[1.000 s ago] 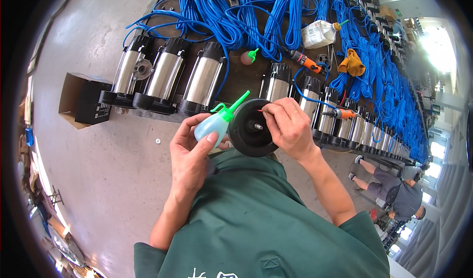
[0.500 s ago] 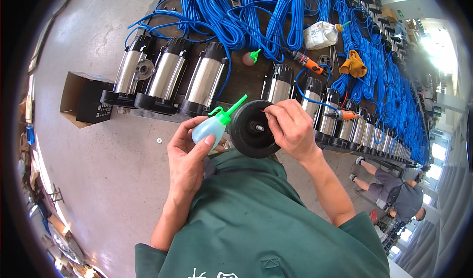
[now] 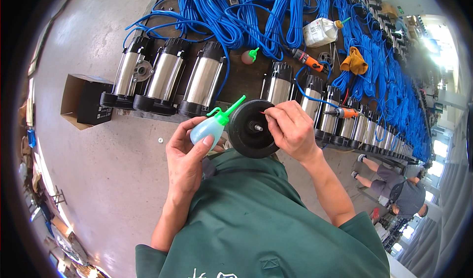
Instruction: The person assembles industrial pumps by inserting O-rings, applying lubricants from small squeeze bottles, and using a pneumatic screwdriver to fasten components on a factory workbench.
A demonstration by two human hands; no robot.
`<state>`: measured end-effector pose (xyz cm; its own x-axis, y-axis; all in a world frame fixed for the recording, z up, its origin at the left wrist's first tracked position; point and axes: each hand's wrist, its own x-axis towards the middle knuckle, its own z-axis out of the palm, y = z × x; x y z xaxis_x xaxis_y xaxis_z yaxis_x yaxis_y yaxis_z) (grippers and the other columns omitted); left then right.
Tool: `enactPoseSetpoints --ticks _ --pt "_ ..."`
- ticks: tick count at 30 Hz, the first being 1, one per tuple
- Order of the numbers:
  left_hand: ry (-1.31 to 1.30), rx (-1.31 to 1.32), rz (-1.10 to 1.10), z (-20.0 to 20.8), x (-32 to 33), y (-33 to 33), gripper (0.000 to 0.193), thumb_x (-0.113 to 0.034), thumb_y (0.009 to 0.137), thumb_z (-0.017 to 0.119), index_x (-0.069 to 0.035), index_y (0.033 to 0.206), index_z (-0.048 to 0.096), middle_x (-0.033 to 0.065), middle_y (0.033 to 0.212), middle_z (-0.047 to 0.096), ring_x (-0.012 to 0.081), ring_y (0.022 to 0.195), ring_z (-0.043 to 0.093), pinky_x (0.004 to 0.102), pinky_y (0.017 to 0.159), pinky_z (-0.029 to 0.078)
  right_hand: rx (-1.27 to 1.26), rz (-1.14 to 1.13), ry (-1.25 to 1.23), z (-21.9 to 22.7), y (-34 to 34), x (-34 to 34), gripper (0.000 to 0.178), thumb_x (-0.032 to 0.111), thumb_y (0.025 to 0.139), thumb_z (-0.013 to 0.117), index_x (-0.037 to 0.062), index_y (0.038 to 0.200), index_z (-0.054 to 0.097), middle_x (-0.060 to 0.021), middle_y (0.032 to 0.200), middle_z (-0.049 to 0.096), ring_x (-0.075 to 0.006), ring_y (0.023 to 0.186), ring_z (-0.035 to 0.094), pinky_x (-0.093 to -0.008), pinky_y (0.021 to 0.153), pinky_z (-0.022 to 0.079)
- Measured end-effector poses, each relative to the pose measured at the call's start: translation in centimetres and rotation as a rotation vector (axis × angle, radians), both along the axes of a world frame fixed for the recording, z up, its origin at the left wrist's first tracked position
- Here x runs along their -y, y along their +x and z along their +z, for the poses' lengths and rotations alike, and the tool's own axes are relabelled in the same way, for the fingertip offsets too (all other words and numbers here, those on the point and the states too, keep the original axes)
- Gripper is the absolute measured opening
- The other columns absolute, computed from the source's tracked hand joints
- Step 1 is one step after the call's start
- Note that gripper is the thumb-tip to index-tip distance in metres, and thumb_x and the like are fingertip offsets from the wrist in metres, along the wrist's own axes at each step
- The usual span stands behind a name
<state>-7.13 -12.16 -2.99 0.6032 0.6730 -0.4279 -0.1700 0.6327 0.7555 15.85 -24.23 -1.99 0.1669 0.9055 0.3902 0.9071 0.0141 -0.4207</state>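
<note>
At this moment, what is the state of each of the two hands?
Left hand: closed around a pale squeeze bottle with green spout.
Right hand: fingertips pinched shut on a small red thing, over the black round part.

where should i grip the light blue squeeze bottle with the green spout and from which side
Take the squeeze bottle by its rounded body, probably from the lower left, as the left hand does: the slim green spout slants up and right beside the black round part, best left free.

Green spout (image 3: 235,105); pale-blue bottle (image 3: 207,129); black disc (image 3: 244,142); blue cables (image 3: 297,19).
</note>
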Motion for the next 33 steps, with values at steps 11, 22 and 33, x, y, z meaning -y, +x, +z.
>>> enactPoseSetpoints --ticks 11,22,33 --pt "-0.016 0.019 -0.011 -0.49 0.59 0.18 0.044 -0.011 0.094 0.072 0.003 0.133 0.057 0.0172 0.117 0.069 0.025 0.092 0.073 0.0364 0.081 0.062 -0.009 0.027 0.027 -0.12 0.01 -0.06 0.02 -0.004 0.077 0.077 -0.001 0.095 0.069 -0.0102 0.088 0.063 -0.0279 0.077 0.064 -0.0369 0.066 0.054" --pt "-0.016 0.005 -0.022 -0.38 0.65 0.44 0.044 -0.011 0.094 0.073 0.003 0.133 0.057 0.0168 0.117 0.069 0.0248 0.093 0.073 0.0364 0.081 0.062 -0.027 0.003 0.032 -0.18 0.2 0.05 0.021 -0.004 0.077 0.077 -0.0009 0.096 0.069 -0.0097 0.089 0.063 -0.0275 0.079 0.064 -0.0364 0.067 0.055" --pt "-0.026 0.016 -0.039 -0.42 0.9 0.96 0.043 -0.009 0.094 0.072 0.004 0.133 0.058 0.017 0.113 0.07 0.0241 0.092 0.073 0.0358 0.08 0.062 -0.029 0.032 0.014 -0.23 0.2 0.12 0.022 -0.005 0.075 0.077 -0.0008 0.096 0.069 -0.0099 0.087 0.063 -0.0276 0.077 0.063 -0.0369 0.066 0.054"
